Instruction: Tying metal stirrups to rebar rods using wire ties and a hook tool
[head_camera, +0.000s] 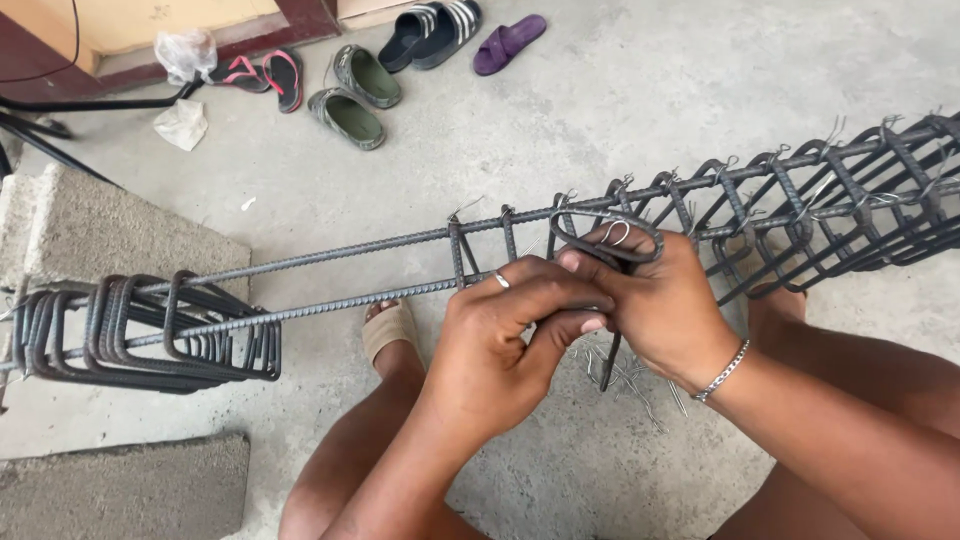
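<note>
Both hands meet at the middle of a ribbed steel rebar cage (760, 200), whose long axis runs left to right above the concrete floor (620, 90). The right hand (660, 300) is closed around a bent stirrup (610, 240) and thin tie wire (618, 232); the left hand (510, 330) pinches just beside it. Loose stirrups (150, 330) hang bunched at the bars' left end.

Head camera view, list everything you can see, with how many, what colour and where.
Rebar cage: one, dark grey, centre to right.
Loose stirrups: a bunch, dark grey, on the bars at left.
Tie wires: a scatter, grey, on the floor under the hands.
Concrete blocks: two, grey, left.
Sandals: several, green, black, purple, pink, at top.
Plastic bag: one, white, top left.
Left hand: ring, grips right hand.
Right hand: bracelet, holds a stirrup.
</note>
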